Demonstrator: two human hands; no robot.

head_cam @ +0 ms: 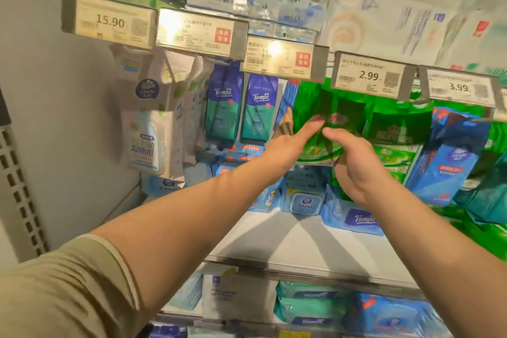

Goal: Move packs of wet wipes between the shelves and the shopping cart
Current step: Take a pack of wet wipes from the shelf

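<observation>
STATE: left hand (295, 143) open, fingers against glossy green plastic wipes pack (326, 129) hanging under the 2.99 price tag (369, 75); right hand (354, 164) pinches its lower edge | RISK: one-edge pinch may slip, dislodging adjacent green packs (395, 129).

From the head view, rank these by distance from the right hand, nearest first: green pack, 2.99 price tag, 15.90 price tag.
1. Green pack: in the right hand, which grips its lower edge.
2. 2.99 price tag: just above, on the shelf rail.
3. 15.90 price tag: far up-left on the rail.
</observation>
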